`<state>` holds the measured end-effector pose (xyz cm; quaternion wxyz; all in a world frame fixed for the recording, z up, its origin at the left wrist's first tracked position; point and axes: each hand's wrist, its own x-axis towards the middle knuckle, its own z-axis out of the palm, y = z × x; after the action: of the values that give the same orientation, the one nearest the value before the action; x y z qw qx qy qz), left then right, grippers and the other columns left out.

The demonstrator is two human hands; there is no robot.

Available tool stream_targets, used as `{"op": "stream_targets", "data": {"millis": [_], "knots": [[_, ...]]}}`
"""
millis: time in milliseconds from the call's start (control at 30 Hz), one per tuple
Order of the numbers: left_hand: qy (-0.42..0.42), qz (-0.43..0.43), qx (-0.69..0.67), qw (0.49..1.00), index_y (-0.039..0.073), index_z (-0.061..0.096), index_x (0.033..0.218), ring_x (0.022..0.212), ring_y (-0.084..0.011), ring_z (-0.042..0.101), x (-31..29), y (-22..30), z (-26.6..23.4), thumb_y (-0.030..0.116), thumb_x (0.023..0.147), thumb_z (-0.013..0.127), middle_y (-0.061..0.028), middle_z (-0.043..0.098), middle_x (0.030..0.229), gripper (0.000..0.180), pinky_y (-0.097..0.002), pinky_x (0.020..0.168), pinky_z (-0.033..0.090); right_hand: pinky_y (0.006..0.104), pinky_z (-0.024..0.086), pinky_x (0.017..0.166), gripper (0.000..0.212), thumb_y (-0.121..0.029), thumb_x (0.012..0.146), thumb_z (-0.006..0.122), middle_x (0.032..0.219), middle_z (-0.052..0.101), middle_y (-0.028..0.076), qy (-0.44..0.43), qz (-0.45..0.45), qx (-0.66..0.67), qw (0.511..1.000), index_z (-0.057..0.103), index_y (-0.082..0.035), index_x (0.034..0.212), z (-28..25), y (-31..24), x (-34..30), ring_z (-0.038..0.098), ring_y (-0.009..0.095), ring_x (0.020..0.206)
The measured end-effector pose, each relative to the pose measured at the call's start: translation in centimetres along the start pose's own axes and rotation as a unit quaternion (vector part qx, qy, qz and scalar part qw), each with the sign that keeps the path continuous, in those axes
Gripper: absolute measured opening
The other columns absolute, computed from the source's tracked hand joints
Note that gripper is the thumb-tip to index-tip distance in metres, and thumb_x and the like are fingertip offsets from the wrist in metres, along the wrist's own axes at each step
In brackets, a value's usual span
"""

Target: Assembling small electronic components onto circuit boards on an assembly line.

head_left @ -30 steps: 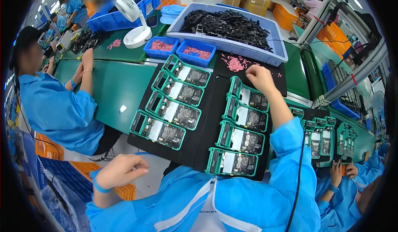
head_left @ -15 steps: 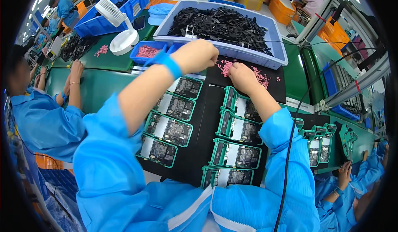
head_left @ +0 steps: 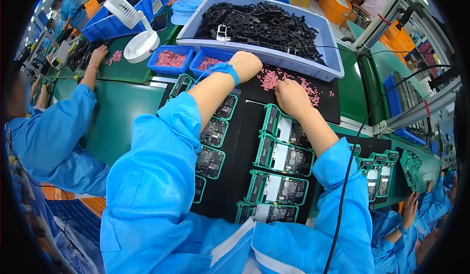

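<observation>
The left hand (head_left: 246, 64) lies curled, knuckles up, at the far edge of the black mat (head_left: 247, 127), right against the near wall of the large grey plastic bin of black parts (head_left: 313, 68). Its grip is closed into a loose fist; whether anything sits inside it cannot be told. A blue strap (head_left: 226, 70) circles that wrist.

The right hand (head_left: 292, 97) rests palm down just beside it, fingers bent onto the scatter of small pink pieces (head_left: 298, 84) on the mat. The fingertips are hidden beneath the hand, so what the grip holds cannot be told.

The pink pieces fill a narrow strip between the bin wall and the green-framed circuit boards (head_left: 284, 157), which stand in two columns on the mat; the right hand touches the top board of the right column. The left forearm crosses above the left column and covers much of it.

Two small blue trays of pink pieces (head_left: 170, 61) sit left of the left hand, next to a white desk fan (head_left: 133, 29). The green desk (head_left: 117, 122) shows bare to the left of the mat, up to a neighbouring worker's blue sleeve (head_left: 54, 132). On the right, a black cable (head_left: 350, 176) hangs past the right elbow, with more green-framed boards (head_left: 382, 176) beyond it.
</observation>
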<state>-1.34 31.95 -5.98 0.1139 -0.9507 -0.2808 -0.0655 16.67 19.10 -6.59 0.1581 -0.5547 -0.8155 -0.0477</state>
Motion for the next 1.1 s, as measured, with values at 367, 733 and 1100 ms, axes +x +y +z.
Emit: {"op": "stream_targets", "data": {"millis": [367, 733, 1100], "knots": [[-0.108, -0.062, -0.041, 0.991, 0.007, 0.072, 0.083, 0.088, -0.0324, 0.066, 1.6, 0.2, -1.3, 0.018, 0.075, 0.063, -0.0155, 0.069, 0.089, 0.017, -0.0422, 0.077, 0.052, 0.044, 0.05, 0.077, 0.009, -0.005, 0.076, 0.054, 0.086, 0.061, 0.021, -0.031, 0.03, 0.003, 0.999, 0.057, 0.001, 0.081, -0.2, -0.3, -0.1, 0.06, 0.037, 0.085], [-0.03, -0.022, -0.159, 0.987, 0.012, 0.07, 0.078, 0.081, -0.0326, 0.065, -0.8, -0.8, -2.4, 0.02, 0.074, 0.066, -0.0135, 0.068, 0.081, 0.011, -0.0428, 0.073, 0.051, 0.0459, 0.048, 0.075, 0.012, -0.012, 0.082, 0.057, 0.086, 0.059, 0.021, 0.028, 0.055, 0.088, 0.994, 0.058, 0.0, 0.081, -2.7, -1.0, 0.9, 0.059, 0.039, 0.084], [-0.088, 0.012, -0.253, 0.963, 0.007, 0.067, 0.076, 0.073, -0.0325, 0.064, -13.6, -2.0, -10.7, 0.015, 0.074, 0.063, -0.0133, 0.066, 0.074, 0.01, -0.0425, 0.068, 0.05, 0.04, 0.052, 0.069, 0.013, -0.016, 0.074, 0.063, 0.077, 0.066, 0.015, -0.11, -0.075, 0.205, 0.97, 0.068, -0.004, 0.077, -2.6, -8.8, 5.4, 0.065, 0.031, 0.074]]}}
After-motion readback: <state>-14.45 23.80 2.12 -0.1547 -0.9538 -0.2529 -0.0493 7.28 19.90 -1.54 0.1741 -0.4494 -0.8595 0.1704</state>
